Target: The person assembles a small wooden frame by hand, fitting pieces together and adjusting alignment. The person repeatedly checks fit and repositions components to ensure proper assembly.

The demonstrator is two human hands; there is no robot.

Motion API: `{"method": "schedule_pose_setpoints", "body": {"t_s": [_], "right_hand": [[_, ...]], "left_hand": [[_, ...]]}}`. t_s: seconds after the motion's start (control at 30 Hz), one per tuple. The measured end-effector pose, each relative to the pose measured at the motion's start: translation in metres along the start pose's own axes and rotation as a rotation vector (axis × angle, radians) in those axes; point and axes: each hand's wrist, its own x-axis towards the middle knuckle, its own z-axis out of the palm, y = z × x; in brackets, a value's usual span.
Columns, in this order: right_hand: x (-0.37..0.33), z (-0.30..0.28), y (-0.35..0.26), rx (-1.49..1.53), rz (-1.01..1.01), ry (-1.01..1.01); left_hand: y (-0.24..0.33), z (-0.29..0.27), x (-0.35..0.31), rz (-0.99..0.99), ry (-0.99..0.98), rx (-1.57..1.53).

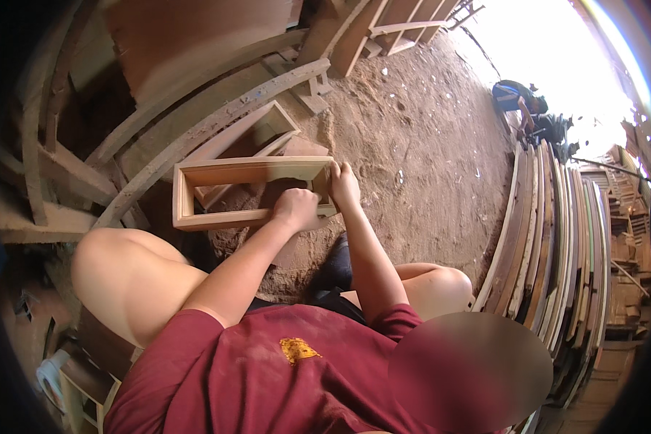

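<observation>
A long, open rectangular wooden frame (224, 219) of pale, clean wood is held over the ground in front of my knees. My right hand (346, 186) grips its right end, fingers wrapped over the far right corner. Closed and low, my left hand (296, 210) rests at the near rail by the right end. What its fingers press or hold is hidden beneath them. Behind and partly under this frame, a second wooden frame (275, 123) lies tilted on the ground.
Dusty curved timber pieces (217, 137) and a large brown panel (202, 43) stand at the left. A long stack of boards (550, 246) lies along the right. Shelf-like wooden frames (405, 25) lean at the far side. Another person (517, 98) bends over in the bright far right.
</observation>
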Motion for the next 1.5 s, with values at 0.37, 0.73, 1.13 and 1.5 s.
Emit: {"method": "schedule_pose_setpoints", "body": {"t_s": [0.37, 0.73, 1.13, 1.5], "right_hand": [[0.005, 0.002, 0.008, 0.05, 0.019, -0.034], [0.029, 0.001, -0.005, 0.032, 0.05, -0.026], [0.023, -0.004, -0.008, 0.0, 0.01, 0.03], [0.01, 0.002, 0.009, -0.059, 0.015, -0.002]], "left_hand": [[0.004, 0.005, 0.009, -0.034, 0.047, 0.031], [0.014, -0.014, 0.0, -0.035, -0.023, 0.065], [0.017, -0.012, 0.004, -0.041, -0.035, 0.066], [0.01, -0.007, 0.004, -0.026, -0.003, 0.049]]}}
